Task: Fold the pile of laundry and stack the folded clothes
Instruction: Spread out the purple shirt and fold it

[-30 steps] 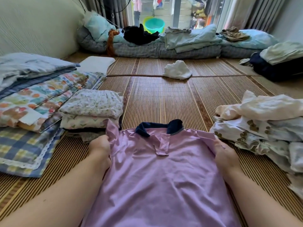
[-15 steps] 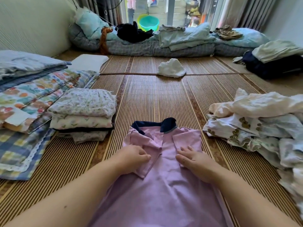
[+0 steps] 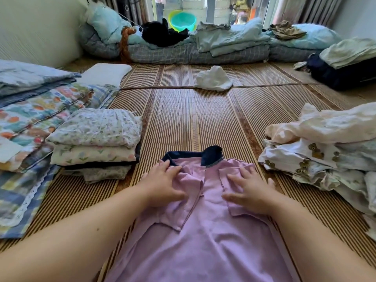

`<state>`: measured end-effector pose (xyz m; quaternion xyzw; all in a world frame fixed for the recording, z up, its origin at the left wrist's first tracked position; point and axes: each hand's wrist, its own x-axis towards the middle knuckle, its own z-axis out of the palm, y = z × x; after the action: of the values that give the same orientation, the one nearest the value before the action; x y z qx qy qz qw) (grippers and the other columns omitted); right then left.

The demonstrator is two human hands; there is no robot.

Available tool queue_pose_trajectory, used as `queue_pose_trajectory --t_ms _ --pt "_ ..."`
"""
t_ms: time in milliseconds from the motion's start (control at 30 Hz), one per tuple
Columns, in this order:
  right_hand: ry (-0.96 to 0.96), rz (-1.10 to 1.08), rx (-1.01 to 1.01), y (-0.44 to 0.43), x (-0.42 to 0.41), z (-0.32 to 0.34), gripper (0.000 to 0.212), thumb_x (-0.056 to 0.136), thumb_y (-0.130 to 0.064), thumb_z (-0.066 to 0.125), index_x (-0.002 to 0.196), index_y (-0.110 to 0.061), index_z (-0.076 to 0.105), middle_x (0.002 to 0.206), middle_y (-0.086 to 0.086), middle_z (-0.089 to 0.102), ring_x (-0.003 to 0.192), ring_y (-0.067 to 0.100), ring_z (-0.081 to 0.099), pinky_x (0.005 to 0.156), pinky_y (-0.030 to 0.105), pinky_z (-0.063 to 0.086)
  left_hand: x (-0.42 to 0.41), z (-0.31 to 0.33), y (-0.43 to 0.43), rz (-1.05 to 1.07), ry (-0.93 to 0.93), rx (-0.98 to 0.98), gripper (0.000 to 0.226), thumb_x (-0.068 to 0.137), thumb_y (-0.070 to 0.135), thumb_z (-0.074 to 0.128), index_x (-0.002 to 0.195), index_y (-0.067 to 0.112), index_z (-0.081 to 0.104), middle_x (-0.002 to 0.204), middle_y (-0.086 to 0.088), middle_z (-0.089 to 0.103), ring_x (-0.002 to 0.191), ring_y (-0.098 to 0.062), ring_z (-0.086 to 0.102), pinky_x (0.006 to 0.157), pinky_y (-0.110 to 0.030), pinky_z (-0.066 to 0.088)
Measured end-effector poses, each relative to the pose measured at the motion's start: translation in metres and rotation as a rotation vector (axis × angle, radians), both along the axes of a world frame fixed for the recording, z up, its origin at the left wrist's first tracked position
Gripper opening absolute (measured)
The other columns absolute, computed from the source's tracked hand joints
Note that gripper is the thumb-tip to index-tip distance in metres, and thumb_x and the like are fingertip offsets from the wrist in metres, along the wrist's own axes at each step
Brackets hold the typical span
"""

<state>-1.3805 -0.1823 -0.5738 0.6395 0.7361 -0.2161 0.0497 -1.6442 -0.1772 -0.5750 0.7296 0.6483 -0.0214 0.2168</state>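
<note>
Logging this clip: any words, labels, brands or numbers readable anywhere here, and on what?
No readable text anywhere.
Lilac polo shirt under the left hand and right hand: no print or tag visible.
White patch on the floral quilt: no writing discernible.
Bear-print garment: pictures only, no letters.

Striped brown straw floor mat (image 3: 183, 123) meets a pale wall (image 3: 30, 27) (on the left); daylight enters the far window (image 3: 179, 5) between grey curtains (image 3: 301, 9).

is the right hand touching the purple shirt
Touching. The head view shows the right hand lying flat on the purple shirt, fingers spread over its folded-in sleeve, no gap visible.
</note>
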Motion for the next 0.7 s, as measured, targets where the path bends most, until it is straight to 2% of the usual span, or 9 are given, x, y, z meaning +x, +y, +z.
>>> queue_pose_trajectory --t_ms 67,133,233,300,367,467,567,600,700 --pt "0.150 -0.075 0.169 0.016 0.001 0.008 0.070 0.080 -0.071 0.049 0.140 -0.036 0.043 0.152 -0.004 0.036 0.139 0.018 0.031 0.112 0.054 0.027 0.001 0.015 0.012 0.152 -0.300 0.088 0.079 0.075 0.057 0.059 0.145 0.030 0.033 0.150 -0.008 0.026 0.132 -0.024 0.034 0.105 -0.037 0.034" --pt "0.264 -0.155 0.294 0.035 -0.004 0.015 0.066 0.082 -0.064 0.054 0.137 -0.027 0.049 0.137 -0.004 0.053 0.122 0.016 0.050 0.101 0.047 0.043 0.003 0.024 0.028 0.257 -0.435 0.131 0.065 0.086 0.042 0.057 0.145 0.023 0.035 0.143 -0.011 0.035 0.119 -0.023 0.044 0.093 -0.033 0.039" --pt "0.270 -0.270 0.324 0.063 -0.029 0.029 0.047 0.094 -0.056 0.042 0.113 -0.019 0.063 0.114 0.003 0.066 0.097 0.021 0.061 0.080 0.039 0.050 0.013 0.031 0.055 0.267 -0.261 0.181 0.066 0.090 0.043 0.055 0.147 0.018 0.032 0.147 -0.010 0.040 0.130 -0.027 0.044 0.101 -0.037 0.038" --pt "0.231 -0.395 0.289 0.081 -0.052 0.037 0.058 0.094 -0.064 0.028 0.089 -0.015 0.060 0.091 0.006 0.064 0.078 0.022 0.057 0.065 0.034 0.043 0.023 0.033 0.069 0.300 -0.183 0.183 0.061 0.092 0.044 0.055 0.142 0.014 0.039 0.139 -0.009 0.050 0.121 -0.027 0.052 0.092 -0.036 0.044" --pt "0.095 -0.450 0.170 0.098 -0.069 0.041 0.061 0.090 -0.068 0.033 0.090 -0.013 0.061 0.091 0.008 0.062 0.082 0.026 0.059 0.070 0.034 0.046 0.029 0.033 0.078 0.312 -0.056 0.139 0.046 0.091 0.046 0.057 0.122 0.011 0.055 0.114 -0.006 0.063 0.094 -0.022 0.060 0.071 -0.030 0.046" --pt "0.072 -0.385 -0.056 0.110 -0.072 0.044 0.033 0.085 -0.036 0.059 0.093 -0.005 0.067 0.091 0.012 0.067 0.083 0.028 0.067 0.079 0.039 0.057 0.028 0.028 0.086 0.250 0.101 0.069 0.029 0.089 0.042 0.060 0.091 0.013 0.065 0.085 -0.005 0.064 0.075 -0.021 0.061 0.058 -0.027 0.043" --pt "0.261 -0.430 -0.175 0.105 -0.050 0.049 0.013 0.087 -0.011 0.061 0.081 0.001 0.063 0.075 0.015 0.062 0.060 0.024 0.061 0.058 0.032 0.055 0.019 0.025 0.091 0.217 -0.016 0.059 0.021 0.094 0.035 0.053 0.089 0.016 0.063 0.085 -0.006 0.064 0.076 -0.023 0.061 0.062 -0.028 0.045" --pt "0.371 -0.469 -0.167 0.101 -0.040 0.048 0.009 0.085 -0.005 0.061 0.083 0.003 0.065 0.074 0.016 0.062 0.061 0.024 0.061 0.057 0.031 0.054 0.015 0.026 0.090 0.206 -0.092 0.076 0.021 0.096 0.033 0.050 0.085 0.017 0.060 0.082 -0.005 0.062 0.073 -0.022 0.058 0.060 -0.028 0.042" --pt "0.999 -0.639 -0.301 0.085 -0.016 0.040 0.020 0.088 0.008 0.054 0.104 0.003 0.064 0.087 0.018 0.066 0.078 0.026 0.065 0.067 0.037 0.058 0.005 0.027 0.085 0.194 -0.267 0.125 0.028 0.099 0.029 0.046 0.072 0.021 0.050 0.071 -0.001 0.054 0.063 -0.016 0.049 0.052 -0.029 0.031"
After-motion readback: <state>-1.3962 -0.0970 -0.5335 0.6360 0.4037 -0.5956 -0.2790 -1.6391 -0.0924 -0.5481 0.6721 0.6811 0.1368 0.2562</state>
